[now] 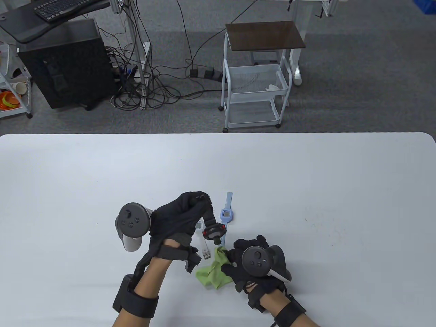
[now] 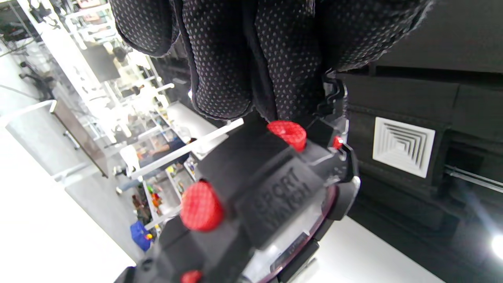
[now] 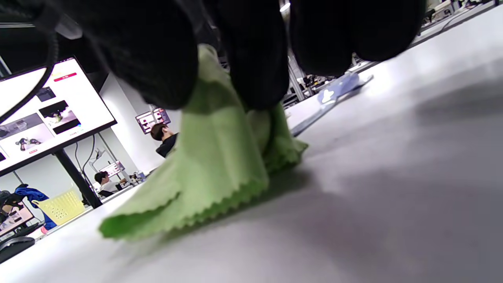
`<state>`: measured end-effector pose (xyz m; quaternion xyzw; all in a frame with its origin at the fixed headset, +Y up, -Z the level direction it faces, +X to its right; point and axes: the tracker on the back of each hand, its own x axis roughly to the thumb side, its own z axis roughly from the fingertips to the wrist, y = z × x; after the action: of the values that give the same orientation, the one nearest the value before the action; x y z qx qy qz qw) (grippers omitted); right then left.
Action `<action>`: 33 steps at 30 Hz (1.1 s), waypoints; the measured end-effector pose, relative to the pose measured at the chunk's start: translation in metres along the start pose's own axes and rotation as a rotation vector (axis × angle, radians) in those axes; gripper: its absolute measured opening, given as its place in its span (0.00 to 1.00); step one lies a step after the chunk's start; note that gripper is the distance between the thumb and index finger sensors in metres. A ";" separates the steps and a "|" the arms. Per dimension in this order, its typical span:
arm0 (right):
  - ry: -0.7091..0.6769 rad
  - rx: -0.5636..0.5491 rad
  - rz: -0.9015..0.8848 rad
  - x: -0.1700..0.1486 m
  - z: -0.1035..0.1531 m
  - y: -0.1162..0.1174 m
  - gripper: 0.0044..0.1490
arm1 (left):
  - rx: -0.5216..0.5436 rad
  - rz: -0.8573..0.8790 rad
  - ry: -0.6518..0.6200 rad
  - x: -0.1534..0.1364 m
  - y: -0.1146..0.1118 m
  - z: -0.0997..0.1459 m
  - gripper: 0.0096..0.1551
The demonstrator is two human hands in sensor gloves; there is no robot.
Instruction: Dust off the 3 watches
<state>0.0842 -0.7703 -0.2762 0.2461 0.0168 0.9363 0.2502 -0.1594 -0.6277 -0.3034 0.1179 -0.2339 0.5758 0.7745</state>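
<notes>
Table view: your left hand [image 1: 180, 218] holds the black-and-red sport watch [image 1: 214, 232] up off the worktop [image 1: 340, 190]; your right hand [image 1: 253, 262] sits on the green cloth [image 1: 213, 270] just below it.
Risk 1: watch slips or swings. Cause: you seem to have it by the strap end only, with the case hanging below the fingers; a wipe from the side could twist it out.
Risk 2: cloth drags the other watches. Cause: the white watch [image 1: 203, 238] lies just beside the cloth's top edge, partly under your left hand, and the blue watch [image 1: 226, 213] lies near it, further back.
Risk 3: cloth bunches and only smears. Cause: it is crumpled, not flat.
Left grip: fingers curled tight round the sport watch; left wrist view shows the fingertips [image 2: 224, 78] on its strap, right above the case with the red buttons.
Right grip: narrow; right wrist view shows the fingers [image 3: 255, 59] pinching the cloth, its lower edge resting on the worktop.
Task things: sport watch in the air, cloth not yet on it as far as I can tell; white and blue watches flat on the worktop.
Progress: cannot tell which watches are already dusted.
</notes>
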 end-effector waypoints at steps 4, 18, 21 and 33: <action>-0.008 -0.005 -0.008 0.000 0.000 0.000 0.24 | -0.006 0.011 0.009 -0.002 -0.002 0.000 0.21; 0.011 -0.174 -0.343 -0.030 0.004 -0.034 0.22 | -0.023 0.109 0.001 0.010 -0.003 0.001 0.21; 0.002 -0.221 -0.431 -0.038 0.006 -0.041 0.22 | -0.036 0.123 -0.003 0.013 -0.006 0.001 0.22; -0.153 -0.316 -0.728 -0.043 0.008 -0.056 0.21 | -0.093 0.189 0.019 0.013 -0.018 0.002 0.22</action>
<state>0.1460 -0.7430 -0.2970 0.2514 -0.0601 0.7564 0.6008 -0.1397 -0.6234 -0.2942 0.0538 -0.2629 0.6358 0.7237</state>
